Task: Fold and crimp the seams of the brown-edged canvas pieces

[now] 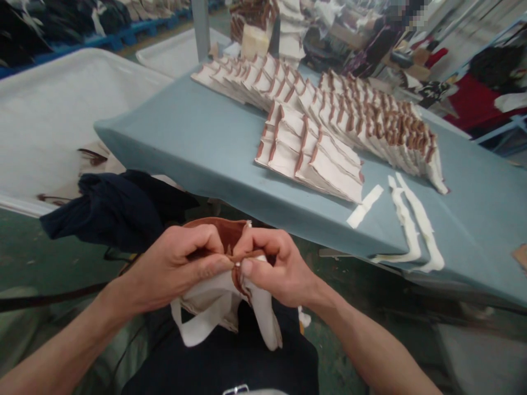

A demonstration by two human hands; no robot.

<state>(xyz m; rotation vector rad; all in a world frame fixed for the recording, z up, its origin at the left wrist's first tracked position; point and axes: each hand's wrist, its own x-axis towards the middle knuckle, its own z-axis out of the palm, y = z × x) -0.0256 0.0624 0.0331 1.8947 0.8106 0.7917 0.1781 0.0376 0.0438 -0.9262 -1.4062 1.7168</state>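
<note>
A brown and cream fabric piece hangs from both hands in front of my lap, with a white strip looping below it. My left hand pinches its brown edge between thumb and fingers. Close beside it, my right hand grips the same edge, thumb on the near side. The two thumbs nearly meet over a seam where a small white spot shows. Behind the fingers rises a brown part of the piece; much of the rest is hidden by my hands.
A blue-covered table stands ahead, bearing rows of cream pieces with brown edges. White strips lie near its front edge. A white bin is at left, with dark blue cloth beside it. A person is at the far side.
</note>
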